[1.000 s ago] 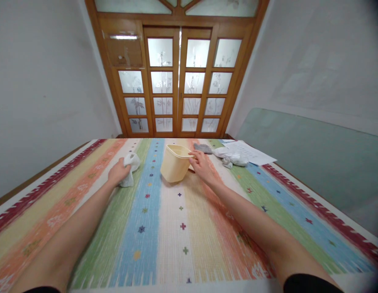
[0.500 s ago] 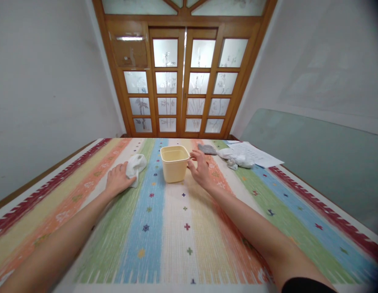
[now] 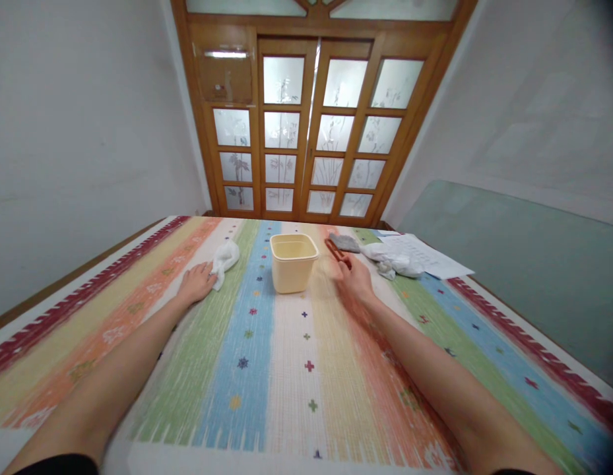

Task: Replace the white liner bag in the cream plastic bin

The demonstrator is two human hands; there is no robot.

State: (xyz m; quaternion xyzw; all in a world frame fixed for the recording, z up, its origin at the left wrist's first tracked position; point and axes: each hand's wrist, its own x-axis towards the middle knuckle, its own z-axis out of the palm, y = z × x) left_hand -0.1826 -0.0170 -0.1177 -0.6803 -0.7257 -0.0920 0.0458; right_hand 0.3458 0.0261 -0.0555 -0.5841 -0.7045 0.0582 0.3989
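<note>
My left hand (image 3: pixel 196 282) lies open and flat on the tablecloth, its fingertips at the edge of a crumpled white cloth (image 3: pixel 225 257). A pale yellow, square plastic tub (image 3: pixel 292 267) stands upright between my two hands, untouched. To the right of the tub, my right hand (image 3: pixel 354 277) is closed on a slim reddish-brown object (image 3: pixel 334 251) with two bar-like sides. Its exact kind is unclear, and my fingers cover its near end. Just beyond my right hand lies a flat grey piece (image 3: pixel 344 243), perhaps fabric.
A white plastic bag or wrap (image 3: pixel 396 260) lies to the right, partly over printed paper sheets (image 3: pixel 437 256). A striped tablecloth (image 3: pixel 281 369) covers the table. Behind the table stand wooden doors (image 3: pixel 311 132) with frosted panes, and a greenish panel (image 3: pixel 524 264) is at the right.
My right hand has moved right, away from the tub's side, and now grips the reddish-brown object. My left hand has slid back off the white cloth to its edge. The view has shifted slightly.
</note>
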